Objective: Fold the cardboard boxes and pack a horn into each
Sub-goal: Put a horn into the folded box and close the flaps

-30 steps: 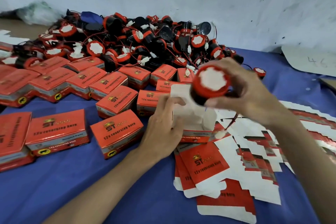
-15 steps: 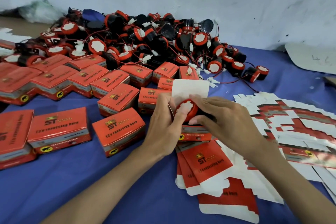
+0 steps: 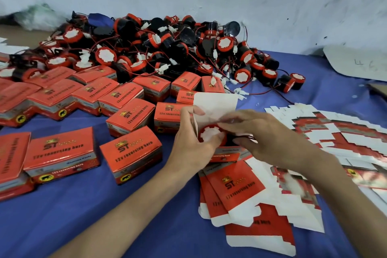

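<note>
The horn (image 3: 209, 134) is sitting inside the open box (image 3: 215, 103), red face showing. The left hand (image 3: 193, 144) is gripping the box's left side; the right hand (image 3: 272, 139) is curling its fingers around the horn from the box's right.

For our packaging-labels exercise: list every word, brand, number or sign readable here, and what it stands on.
"ST": lid of closed box.
"12v reversing horn": same lid, and flat carton.
Black animal in yellow oval: box front.
Small print on box fronts, scrawl on grey card: too blurred.
</note>
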Motion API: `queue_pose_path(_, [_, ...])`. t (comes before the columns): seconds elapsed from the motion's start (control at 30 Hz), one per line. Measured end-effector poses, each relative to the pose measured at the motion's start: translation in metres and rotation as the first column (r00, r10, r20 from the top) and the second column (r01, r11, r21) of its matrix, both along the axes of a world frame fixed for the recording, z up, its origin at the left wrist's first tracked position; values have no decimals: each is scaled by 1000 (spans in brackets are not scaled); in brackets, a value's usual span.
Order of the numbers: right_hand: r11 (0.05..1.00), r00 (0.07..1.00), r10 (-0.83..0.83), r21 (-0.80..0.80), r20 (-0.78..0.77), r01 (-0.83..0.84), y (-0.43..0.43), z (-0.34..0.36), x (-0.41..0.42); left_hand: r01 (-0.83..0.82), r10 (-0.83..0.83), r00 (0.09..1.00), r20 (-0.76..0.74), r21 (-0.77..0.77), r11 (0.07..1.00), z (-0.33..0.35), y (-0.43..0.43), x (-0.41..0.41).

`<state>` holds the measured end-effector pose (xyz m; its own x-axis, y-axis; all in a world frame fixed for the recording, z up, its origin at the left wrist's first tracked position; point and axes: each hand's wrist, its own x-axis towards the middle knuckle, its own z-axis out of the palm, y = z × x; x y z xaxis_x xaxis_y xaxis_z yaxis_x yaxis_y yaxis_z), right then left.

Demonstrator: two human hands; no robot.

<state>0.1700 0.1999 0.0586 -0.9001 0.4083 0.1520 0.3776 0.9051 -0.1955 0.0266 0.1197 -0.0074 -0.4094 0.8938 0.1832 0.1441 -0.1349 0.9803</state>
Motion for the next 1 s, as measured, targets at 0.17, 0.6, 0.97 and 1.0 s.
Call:
queue_pose_path(0.17, [949,958,-266,201,105,242,-3,37,10,-50,51,998,31,-53,997,-1,6,3])
queue_pose_path(0.6, [990,991,-125,62,-58,128,-18,15,-47,8,-6,1000,19,-96,995,7,-8,11])
queue_pose_path(0.97, [991,956,67,-129,284,-31,-11,10,-44,9,-10,999,-44,-26,1000,2,-7,6])
queue_pose_path(1.0, [990,959,66,-137,274,-29,-10,9,-45,18,-18,999,-35,-17,1000,0,-6,5])
